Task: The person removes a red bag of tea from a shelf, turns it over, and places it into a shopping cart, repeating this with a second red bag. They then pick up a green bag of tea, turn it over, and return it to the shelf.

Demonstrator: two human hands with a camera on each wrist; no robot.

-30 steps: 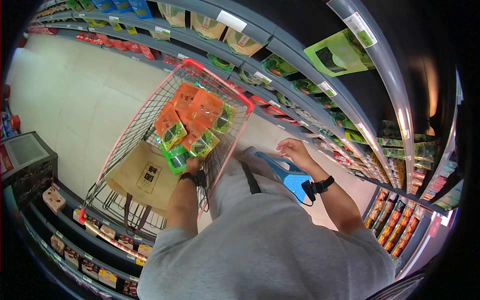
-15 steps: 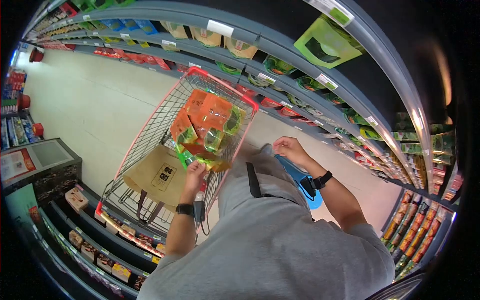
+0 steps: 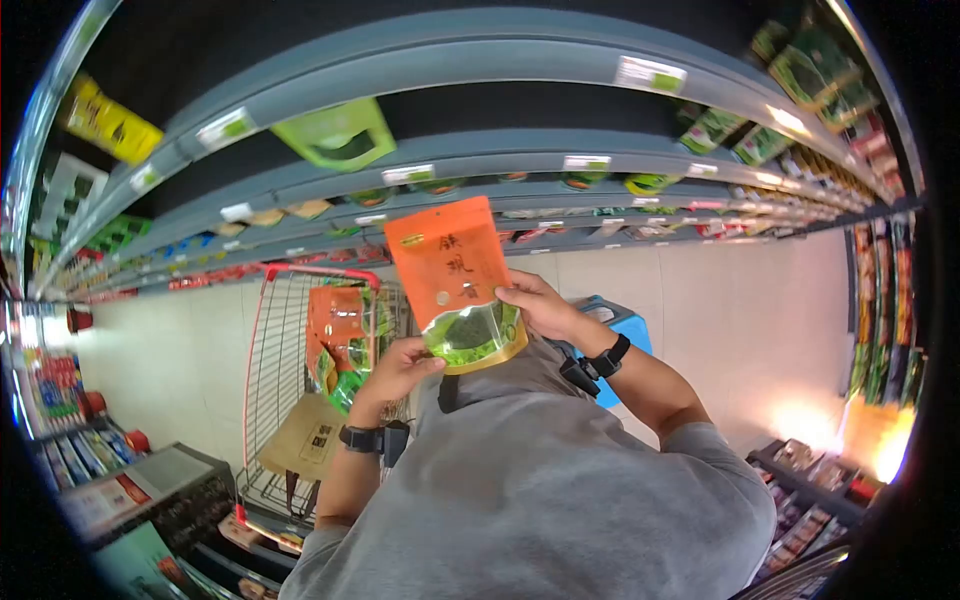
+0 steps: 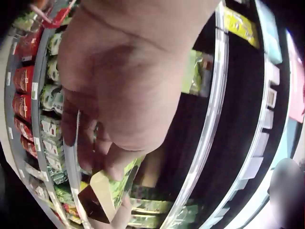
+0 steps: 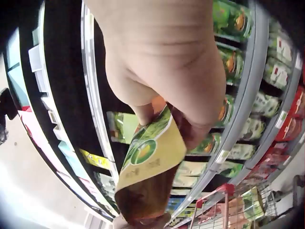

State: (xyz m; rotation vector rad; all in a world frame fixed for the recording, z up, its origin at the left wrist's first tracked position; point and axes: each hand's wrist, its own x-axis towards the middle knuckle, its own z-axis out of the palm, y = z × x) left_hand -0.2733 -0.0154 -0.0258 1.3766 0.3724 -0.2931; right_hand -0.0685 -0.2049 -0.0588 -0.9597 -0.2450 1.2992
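An orange pouch point(image 3: 455, 270) with a clear window over green contents stands tilted between both hands, in front of the chest. The left hand point(image 3: 398, 375) pinches its lower left corner. At its right edge the right hand point(image 3: 545, 303) grips it, thumb on the front. In the left wrist view the left hand point(image 4: 128, 90) covers much of the pouch, whose tan base point(image 4: 101, 191) shows below the fingers. The right wrist view has the right hand point(image 5: 167, 67) holding the pouch above its yellowish bottom panel point(image 5: 155, 157).
A red-rimmed cart point(image 3: 262, 340) at the left bears more orange pouches point(image 3: 335, 312) and a tan cloth bag point(image 3: 302, 437). Shelves point(image 3: 480, 60) run across the front. A blue stool-like object point(image 3: 630, 330) stands on the floor beyond the right forearm.
The left hand has come out of the cart with an orange pouch, raised toward the chest. The right hand now grips it too. The head view has turned right, toward the shelves.
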